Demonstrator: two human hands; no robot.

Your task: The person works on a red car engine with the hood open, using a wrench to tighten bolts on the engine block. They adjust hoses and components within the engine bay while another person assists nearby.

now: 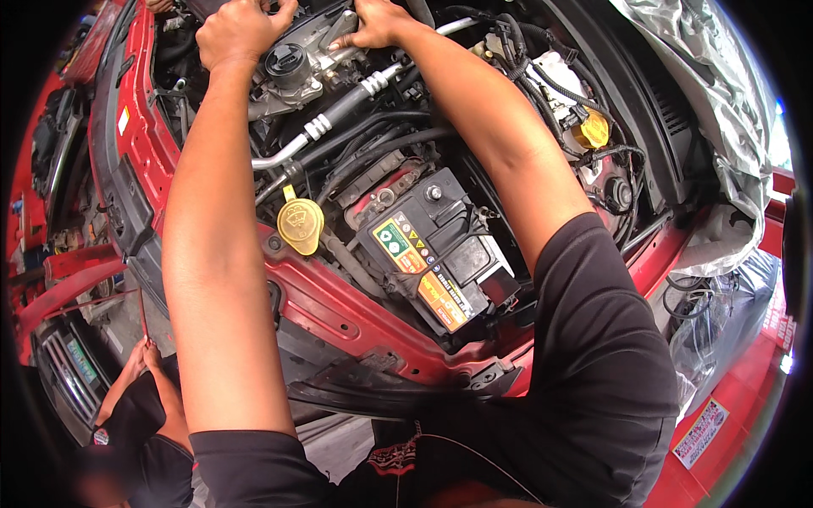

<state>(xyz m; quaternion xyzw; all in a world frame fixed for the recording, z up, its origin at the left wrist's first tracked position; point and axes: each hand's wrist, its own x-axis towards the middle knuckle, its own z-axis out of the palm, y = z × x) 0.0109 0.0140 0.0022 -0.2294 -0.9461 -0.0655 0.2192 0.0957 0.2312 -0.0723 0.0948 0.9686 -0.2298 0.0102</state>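
Both my arms reach over a car's engine bay to its far part. My left hand [244,35] is at the top edge, left of a round black cap [287,65] on the engine. Its fingers look curled; whatever they hold is cut off by the edge. To the right of the cap, my right hand [378,25] stretches its thumb leftward against a metal engine part [326,57]. Its other fingers run out of view, so their grip is hidden. A silver pipe [343,108] passes below both hands.
Between my arms sit a car battery [428,245] and a yellow washer-fluid cap [301,226]. Another yellow cap [592,129] lies right of my right arm. Grey plastic sheeting [720,110] drapes the right fender. Another person [152,415] works at lower left, hands on a thin rod.
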